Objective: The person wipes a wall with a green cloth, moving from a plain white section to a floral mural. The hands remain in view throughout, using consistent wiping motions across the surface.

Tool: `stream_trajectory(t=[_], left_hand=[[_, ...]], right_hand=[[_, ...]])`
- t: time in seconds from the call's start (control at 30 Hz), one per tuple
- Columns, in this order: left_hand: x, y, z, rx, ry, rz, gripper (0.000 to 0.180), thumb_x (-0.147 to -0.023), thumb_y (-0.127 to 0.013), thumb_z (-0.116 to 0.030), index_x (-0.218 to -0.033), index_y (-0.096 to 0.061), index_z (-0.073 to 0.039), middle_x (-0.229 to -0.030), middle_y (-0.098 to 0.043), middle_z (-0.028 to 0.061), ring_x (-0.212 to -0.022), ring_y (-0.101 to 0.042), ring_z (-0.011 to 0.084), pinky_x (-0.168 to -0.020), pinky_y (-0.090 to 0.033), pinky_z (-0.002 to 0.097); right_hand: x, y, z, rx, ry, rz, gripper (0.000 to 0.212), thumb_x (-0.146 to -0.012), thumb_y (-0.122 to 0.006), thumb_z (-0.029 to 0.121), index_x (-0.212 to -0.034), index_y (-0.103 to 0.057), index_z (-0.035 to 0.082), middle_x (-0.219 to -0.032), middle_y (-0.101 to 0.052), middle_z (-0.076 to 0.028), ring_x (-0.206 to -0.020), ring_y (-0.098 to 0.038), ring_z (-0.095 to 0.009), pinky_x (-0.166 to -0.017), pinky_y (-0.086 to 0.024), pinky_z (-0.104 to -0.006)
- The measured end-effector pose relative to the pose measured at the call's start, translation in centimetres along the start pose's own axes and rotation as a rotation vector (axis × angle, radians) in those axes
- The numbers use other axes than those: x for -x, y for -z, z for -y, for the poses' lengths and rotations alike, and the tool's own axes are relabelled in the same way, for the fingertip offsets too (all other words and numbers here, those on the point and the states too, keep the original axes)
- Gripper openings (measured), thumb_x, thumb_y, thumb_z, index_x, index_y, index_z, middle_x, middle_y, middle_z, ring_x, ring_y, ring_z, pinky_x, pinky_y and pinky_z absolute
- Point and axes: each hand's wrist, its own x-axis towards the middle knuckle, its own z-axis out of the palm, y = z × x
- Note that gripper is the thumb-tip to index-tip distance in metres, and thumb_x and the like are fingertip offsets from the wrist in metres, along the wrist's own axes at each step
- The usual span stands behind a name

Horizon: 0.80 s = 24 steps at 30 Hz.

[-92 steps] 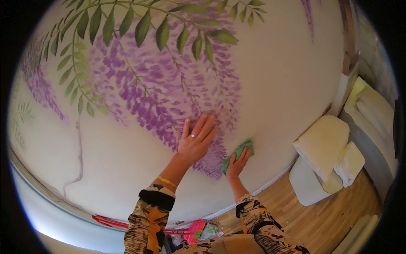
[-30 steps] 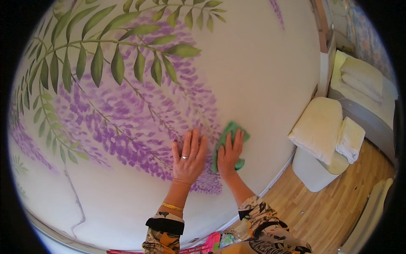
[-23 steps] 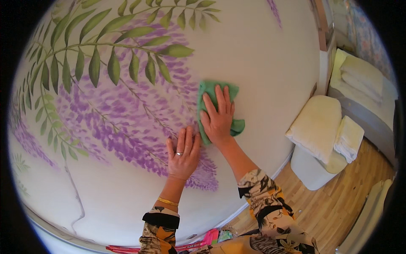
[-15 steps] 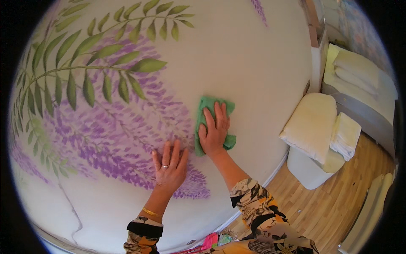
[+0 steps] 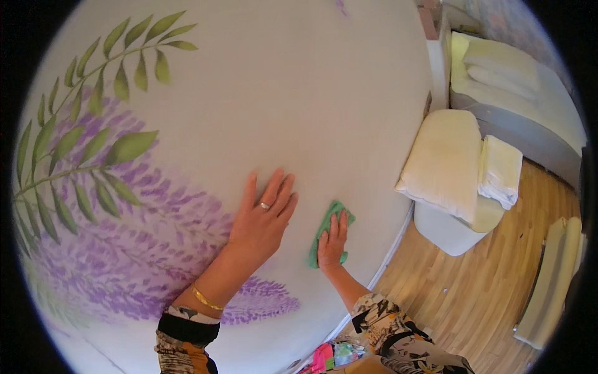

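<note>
My left hand (image 5: 263, 218) lies flat against the painted wall (image 5: 293, 112), its fingers spread, with a ring on one finger and a gold bracelet (image 5: 205, 298) at the wrist. It holds nothing. To the right and lower, my right hand (image 5: 333, 244) presses a folded green cloth (image 5: 324, 237) onto bare wall, its fingers over the cloth and part of it showing around them. A mural of purple wisteria flowers (image 5: 124, 249) with green leaves (image 5: 131, 148) covers the wall left of my hands. Patterned sleeves with black bands cover both forearms.
Right of the wall, a cream pillow (image 5: 443, 159) and folded white linen (image 5: 500, 169) rest on a white box-like seat (image 5: 445, 230). Behind stands a bed (image 5: 520, 118). Wooden floor (image 5: 473, 293) runs below, with a long pale padded piece (image 5: 548, 280) at the right. Pink cloth (image 5: 322, 359) lies near the wall's foot.
My right hand has moved the green cloth down and slightly right along the wall. My left hand has shifted up and a little right. The view has turned somewhat to the right.
</note>
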Motion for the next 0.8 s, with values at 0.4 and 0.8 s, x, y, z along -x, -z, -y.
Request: stream_trajectory(t=[0.4, 0.8], left_hand=[[1.0, -1.1, -1.2, 0.119, -0.015, -0.023, 0.045, -0.074, -0.069, -0.018, -0.118, -0.064, -0.006, -0.138, -0.053, 0.0150, -0.140, -0.037, 0.0314, -0.115, -0.020, 0.0610], [1.4, -2.0, -2.0, 0.147, 0.015, -0.008, 0.041, -0.076, -0.061, -0.014, -0.116, -0.065, -0.004, -0.140, -0.051, 0.0185, -0.141, -0.035, 0.0360, -0.115, -0.018, 0.0637]], right_hand=[[3.4, -0.7, 5.5, -0.045, -0.062, -0.061, 0.045, -0.100, -0.043, 0.023, -0.142, -0.046, 0.005, -0.151, -0.032, -0.025, -0.140, -0.030, -0.045, -0.113, -0.025, -0.0534], [-1.6, -1.2, 0.5, -0.078, 0.177, -0.126, 0.046, -0.102, -0.040, 0.032, -0.138, -0.047, 0.004, -0.151, -0.034, -0.023, -0.139, -0.032, -0.042, -0.113, -0.025, -0.0515]])
